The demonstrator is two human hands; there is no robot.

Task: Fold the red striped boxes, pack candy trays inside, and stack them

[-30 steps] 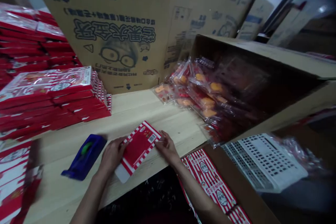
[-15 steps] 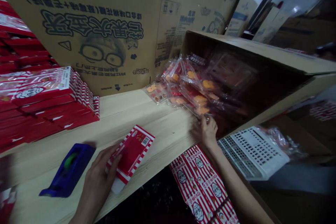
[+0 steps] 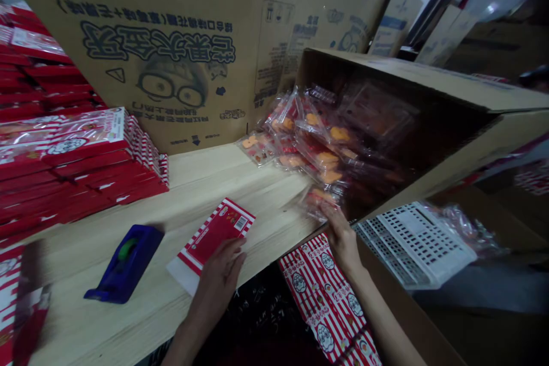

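My left hand (image 3: 222, 275) lies on the near end of a flat red and white striped carton (image 3: 214, 235) on the wooden table (image 3: 206, 183), fingers spread flat. My right hand (image 3: 340, 234) is at the table's right edge, fingers closed on a clear snack packet (image 3: 317, 197) with orange pieces inside. That packet is at the front of a heap of like packets (image 3: 326, 143) spilling from a cardboard box lying on its side (image 3: 429, 83).
A blue tape dispenser (image 3: 124, 263) sits left of the carton. Stacks of red flat cartons (image 3: 72, 166) fill the left. Large printed cardboard boxes (image 3: 180, 40) stand behind. A white perforated basket (image 3: 412, 237) and striped cartons (image 3: 326, 297) lie below right.
My right hand left the carton, reached to the packet heap and now draws one packet toward the table edge. My left hand slid to the carton's near right side.
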